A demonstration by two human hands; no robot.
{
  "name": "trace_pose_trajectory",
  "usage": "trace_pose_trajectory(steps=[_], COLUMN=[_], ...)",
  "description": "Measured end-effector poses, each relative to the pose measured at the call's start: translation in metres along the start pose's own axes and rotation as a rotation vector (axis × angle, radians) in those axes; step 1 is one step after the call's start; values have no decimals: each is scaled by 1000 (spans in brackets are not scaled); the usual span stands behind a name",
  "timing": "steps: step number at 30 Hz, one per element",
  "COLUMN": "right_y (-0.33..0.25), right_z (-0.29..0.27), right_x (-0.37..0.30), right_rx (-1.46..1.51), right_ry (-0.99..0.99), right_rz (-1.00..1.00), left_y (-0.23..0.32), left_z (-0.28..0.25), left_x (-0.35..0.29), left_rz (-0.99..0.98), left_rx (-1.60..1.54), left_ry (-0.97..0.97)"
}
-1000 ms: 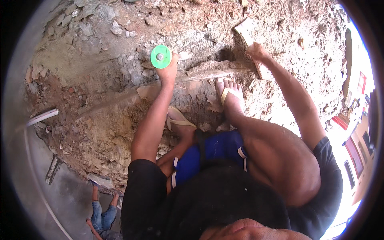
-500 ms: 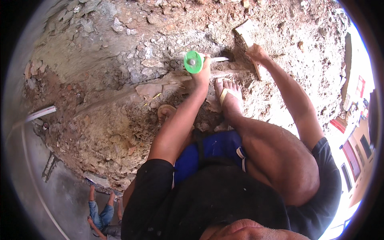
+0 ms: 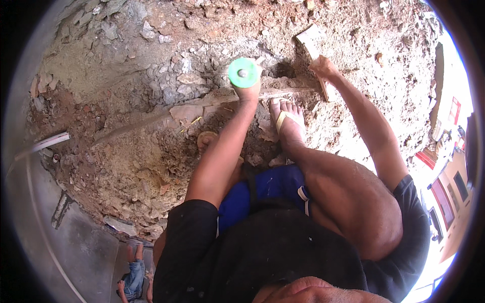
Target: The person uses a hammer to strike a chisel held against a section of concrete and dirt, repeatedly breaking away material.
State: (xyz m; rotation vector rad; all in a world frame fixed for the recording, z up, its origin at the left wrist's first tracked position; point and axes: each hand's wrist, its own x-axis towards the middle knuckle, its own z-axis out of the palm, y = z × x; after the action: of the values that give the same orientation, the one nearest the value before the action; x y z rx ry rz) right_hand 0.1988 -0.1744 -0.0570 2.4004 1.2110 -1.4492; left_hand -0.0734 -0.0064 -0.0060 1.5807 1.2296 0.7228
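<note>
My left hand [image 3: 247, 94] is closed around a chisel-like tool with a round green hand guard [image 3: 235, 74] and a grey metal end in its centre. The guard faces up and hides most of my fingers; the tool's far end does not show. Right of it is a dark hollow [image 3: 286, 69] in the rubble. My right hand [image 3: 323, 67] is closed on the middle of a long, pale, dusty piece like a wooden board [image 3: 310, 38], which slants across the broken ground. My sandalled foot [image 3: 290, 123] stands between the two hands.
Broken earth and stones [image 3: 136, 166] surround me, with a narrow ledge [image 3: 212, 101] running across. On the left are a white pipe [image 3: 53, 141] and grey concrete floor [image 3: 86, 252]. Another person [image 3: 134, 278] is at lower left. Buildings [image 3: 454, 202] stand at right.
My left hand has shifted slightly left and turned, so the pale shaft that stuck out rightward is hidden now. The right hand has stayed put. The other person's legs have moved.
</note>
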Motion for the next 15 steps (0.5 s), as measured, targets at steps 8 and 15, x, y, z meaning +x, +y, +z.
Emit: trace_pose_trajectory(steps=[8, 15], right_y=[-27, 0], right_z=[-12, -19], right_x=[-25, -20], right_rx=[220, 186], right_ry=[103, 86], right_rz=[129, -21], left_y=[20, 49], left_z=[-6, -1], left_x=[-8, 29], left_rz=[-44, -206], left_rx=[-68, -45], left_ry=[31, 38])
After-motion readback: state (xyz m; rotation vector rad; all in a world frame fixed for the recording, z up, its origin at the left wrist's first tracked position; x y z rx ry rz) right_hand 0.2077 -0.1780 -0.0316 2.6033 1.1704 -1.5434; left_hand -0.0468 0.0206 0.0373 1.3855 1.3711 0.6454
